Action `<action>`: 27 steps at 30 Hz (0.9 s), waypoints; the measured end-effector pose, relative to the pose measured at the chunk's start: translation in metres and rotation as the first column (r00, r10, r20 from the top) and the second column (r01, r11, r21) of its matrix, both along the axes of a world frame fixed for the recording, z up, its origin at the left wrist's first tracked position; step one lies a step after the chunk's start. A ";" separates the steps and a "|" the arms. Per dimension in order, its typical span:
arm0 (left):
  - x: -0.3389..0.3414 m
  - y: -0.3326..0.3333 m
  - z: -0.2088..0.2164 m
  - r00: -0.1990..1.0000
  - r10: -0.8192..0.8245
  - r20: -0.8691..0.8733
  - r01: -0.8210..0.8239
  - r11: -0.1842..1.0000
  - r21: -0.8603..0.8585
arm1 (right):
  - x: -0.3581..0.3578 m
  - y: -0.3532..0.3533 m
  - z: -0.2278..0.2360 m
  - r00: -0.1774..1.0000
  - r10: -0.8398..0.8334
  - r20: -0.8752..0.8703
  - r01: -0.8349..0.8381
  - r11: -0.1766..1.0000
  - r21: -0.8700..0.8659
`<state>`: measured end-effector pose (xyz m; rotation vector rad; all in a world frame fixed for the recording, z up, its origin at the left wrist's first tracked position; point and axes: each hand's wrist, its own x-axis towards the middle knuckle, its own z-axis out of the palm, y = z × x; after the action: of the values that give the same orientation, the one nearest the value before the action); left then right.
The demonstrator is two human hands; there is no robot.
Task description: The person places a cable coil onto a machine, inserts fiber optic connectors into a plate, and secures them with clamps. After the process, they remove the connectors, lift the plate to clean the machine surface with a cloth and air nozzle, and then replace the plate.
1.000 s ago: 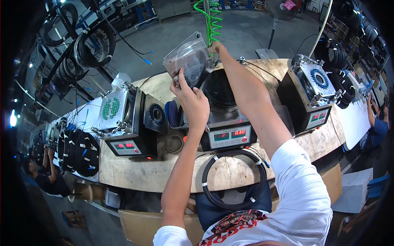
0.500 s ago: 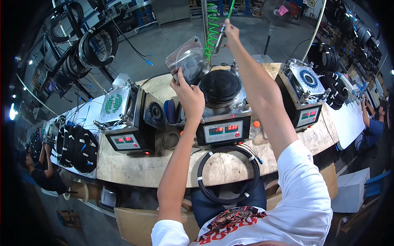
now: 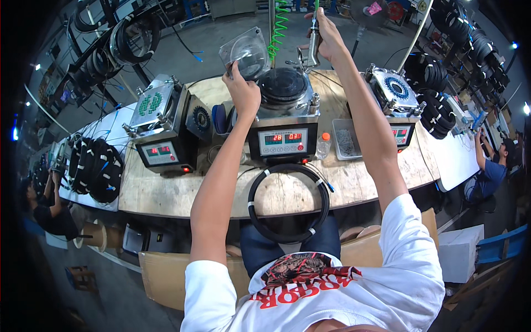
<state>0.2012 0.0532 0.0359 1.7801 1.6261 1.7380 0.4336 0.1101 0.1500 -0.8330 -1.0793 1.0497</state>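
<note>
A clear, square-edged plate with a round middle (image 3: 247,54) is gripped at its lower edge by my left hand (image 3: 243,95), fingers closed on it. It is tilted up beside the back left of the middle machine (image 3: 284,119). On that machine's top sits a round black pad (image 3: 283,83). My right hand (image 3: 330,40) is wrapped around a metal air blow gun (image 3: 313,47), raised behind and to the right of the pad. The gun's front end points left, above the pad's far edge.
Similar machines stand at left (image 3: 160,130) and right (image 3: 394,91) on the wooden table (image 3: 221,193). A black cable coil (image 3: 253,202) overhangs the front edge. An orange-capped bottle (image 3: 323,146) and a plastic tub (image 3: 347,141) stand right of centre. A green coiled hose (image 3: 279,33) hangs behind.
My right hand has moved right and nearer, turning the blow gun so its front end points left over the pad. The left hand keeps the plate raised. The whole view has shifted.
</note>
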 end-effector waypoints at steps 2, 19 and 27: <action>-0.001 0.001 -0.001 1.000 -0.005 -0.006 0.005 1.000 -0.006 | -0.005 -0.014 -0.004 0.996 0.009 0.085 -0.011 1.000 0.020; -0.003 0.000 -0.004 0.997 0.051 -0.050 -0.052 0.999 -0.008 | -0.013 -0.048 -0.050 0.977 0.042 0.210 -0.045 0.999 0.011; 0.004 -0.001 -0.002 0.999 0.031 0.011 -0.031 0.999 0.026 | -0.018 -0.044 -0.062 0.980 0.023 0.196 -0.056 0.985 0.165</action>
<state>0.2052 0.0523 0.0338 1.7629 1.6425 1.7871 0.4156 0.0663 0.0885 -0.7898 -1.3358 0.9085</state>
